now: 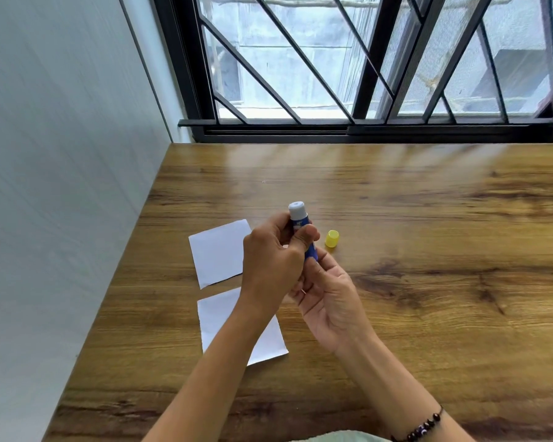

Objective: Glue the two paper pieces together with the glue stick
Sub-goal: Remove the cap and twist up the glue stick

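Observation:
A blue glue stick (299,220) with a white exposed tip stands upright in the air above the table, uncapped. My left hand (273,263) wraps its barrel from the left. My right hand (326,295) pinches its bottom end with the fingertips. Its yellow cap (332,238) lies on the table just right of the stick. Two white paper pieces lie flat and apart on the left: the far paper (217,252) beyond my left hand, the near paper (221,317) partly hidden under my left forearm.
The wooden table (428,250) meets a white wall (61,186) along its left edge and a barred window (364,74) along the back. A dark bead bracelet (423,425) is on my right wrist.

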Motion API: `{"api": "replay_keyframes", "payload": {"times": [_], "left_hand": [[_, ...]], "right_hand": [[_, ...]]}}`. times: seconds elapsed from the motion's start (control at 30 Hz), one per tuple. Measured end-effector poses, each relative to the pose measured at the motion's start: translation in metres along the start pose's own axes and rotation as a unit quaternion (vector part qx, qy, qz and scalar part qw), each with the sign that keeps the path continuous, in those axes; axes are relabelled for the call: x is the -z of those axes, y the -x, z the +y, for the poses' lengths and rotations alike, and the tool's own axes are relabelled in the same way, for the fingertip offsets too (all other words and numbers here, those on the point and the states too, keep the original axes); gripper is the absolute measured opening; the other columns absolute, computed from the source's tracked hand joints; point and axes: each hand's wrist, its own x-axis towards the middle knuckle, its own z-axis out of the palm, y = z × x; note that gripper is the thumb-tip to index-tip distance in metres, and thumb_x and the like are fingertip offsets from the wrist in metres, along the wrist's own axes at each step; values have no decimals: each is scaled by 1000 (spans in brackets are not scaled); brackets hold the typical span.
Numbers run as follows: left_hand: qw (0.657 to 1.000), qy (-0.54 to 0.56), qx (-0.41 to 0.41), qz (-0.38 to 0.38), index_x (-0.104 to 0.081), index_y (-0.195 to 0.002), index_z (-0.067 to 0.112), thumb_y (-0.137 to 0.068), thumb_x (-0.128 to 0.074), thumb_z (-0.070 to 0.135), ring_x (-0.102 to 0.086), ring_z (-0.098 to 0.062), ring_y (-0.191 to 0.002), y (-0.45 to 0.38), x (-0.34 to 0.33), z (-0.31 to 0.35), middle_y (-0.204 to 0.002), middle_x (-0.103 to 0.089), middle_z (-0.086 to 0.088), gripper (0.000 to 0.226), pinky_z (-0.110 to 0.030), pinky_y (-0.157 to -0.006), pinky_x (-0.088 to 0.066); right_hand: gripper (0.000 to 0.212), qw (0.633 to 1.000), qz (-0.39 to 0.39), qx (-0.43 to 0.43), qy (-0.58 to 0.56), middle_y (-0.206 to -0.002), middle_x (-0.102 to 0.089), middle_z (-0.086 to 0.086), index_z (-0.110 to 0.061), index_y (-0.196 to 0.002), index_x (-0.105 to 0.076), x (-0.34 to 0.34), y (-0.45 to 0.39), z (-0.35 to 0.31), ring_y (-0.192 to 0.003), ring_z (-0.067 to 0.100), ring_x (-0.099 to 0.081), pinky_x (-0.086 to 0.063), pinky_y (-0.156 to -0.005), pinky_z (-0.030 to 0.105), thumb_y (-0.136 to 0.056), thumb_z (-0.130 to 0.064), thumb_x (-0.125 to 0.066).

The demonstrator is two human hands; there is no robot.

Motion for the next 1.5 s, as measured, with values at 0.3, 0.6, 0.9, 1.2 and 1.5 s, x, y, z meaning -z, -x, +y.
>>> {"api": "replay_keyframes", "payload": {"times": [0.3,0.6,0.9,1.2,1.5], "left_hand": [[1000,-2,-13,1,-58,-71,36,-85,-62,16,-69,-16,-83,1,0,1,-79,-72,2,24,-43,-84,-56],[1000,2,-7,4,-58,-73,37,-85,-62,19,-70,-18,-83,0,4,-3,-82,-73,1,22,-47,-79,-57],[1000,-3,-16,6,-58,-72,33,-86,-61,19,-70,-16,-80,3,5,-3,-82,-73,-1,20,-37,-82,-56],[990,113,79,-13,-64,-78,23,-87,-60,23,-70,-14,-75,0,11,-14,-81,-73,0,9,-26,-67,-56],[989,72,114,-53,-64,-93,17,-95,-44,26,-63,-18,-90,1,25,-41,-91,-67,-6,22,-35,-89,-52]], "right_hand": [[27,999,37,-25,-12,-52,-58,4,-7,-75,-65,-6,2,-1,-41,11,-52,-47,-42,21,-81,-27,-49],[28,999,-1,-33,26,-68,-63,3,-7,-100,-58,-4,2,0,-53,11,-54,-50,-52,23,-81,-26,-52],[13,999,1,-5,42,-57,-62,3,-8,-86,-59,-6,5,0,-45,9,-55,-49,-46,19,-77,-15,-52],[35,998,-32,15,44,-67,-62,6,-8,-109,-54,-5,2,6,-49,14,-55,-52,-51,24,-76,-17,-60],[13,995,73,10,71,-60,-60,3,-8,-97,-56,-3,-13,2,-48,10,-52,-49,-52,21,-87,-14,-52]]}}
